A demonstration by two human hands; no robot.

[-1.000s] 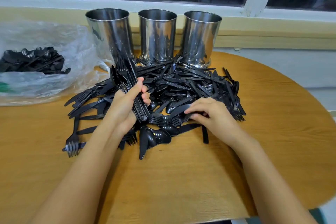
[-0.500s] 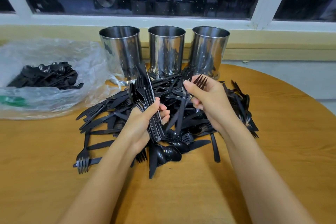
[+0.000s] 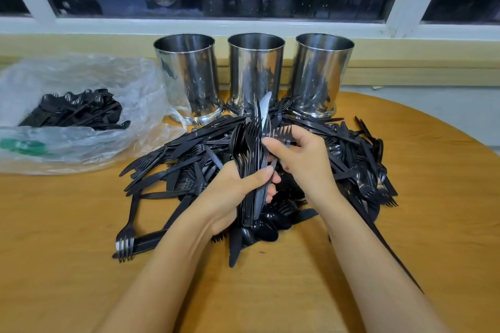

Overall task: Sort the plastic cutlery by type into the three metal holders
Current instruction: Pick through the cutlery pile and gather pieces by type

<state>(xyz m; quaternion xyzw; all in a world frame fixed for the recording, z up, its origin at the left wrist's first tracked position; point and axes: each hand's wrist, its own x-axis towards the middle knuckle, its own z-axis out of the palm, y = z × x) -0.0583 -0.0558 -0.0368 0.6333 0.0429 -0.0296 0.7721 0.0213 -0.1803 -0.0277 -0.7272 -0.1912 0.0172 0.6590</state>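
A heap of black plastic cutlery (image 3: 349, 159) lies on the round wooden table (image 3: 433, 197): forks, knives and spoons mixed. Behind it stand three shiny metal holders in a row, left (image 3: 186, 76), middle (image 3: 255, 70) and right (image 3: 322, 73). My left hand (image 3: 230, 194) grips an upright bundle of forks (image 3: 250, 140) above the heap, with a knife blade sticking up among them. My right hand (image 3: 300, 159) pinches a black fork (image 3: 280, 134) and holds it against the right side of that bundle.
A crumpled clear plastic bag (image 3: 81, 116) with more black cutlery inside lies at the left. A lone fork (image 3: 125, 240) rests at the heap's front left. A window sill and dark window run behind the holders. The table's curved edge is at the right.
My right hand lifted a fork out of the heap and brought it left against the bundle in my left hand. The view has tilted upward a little.
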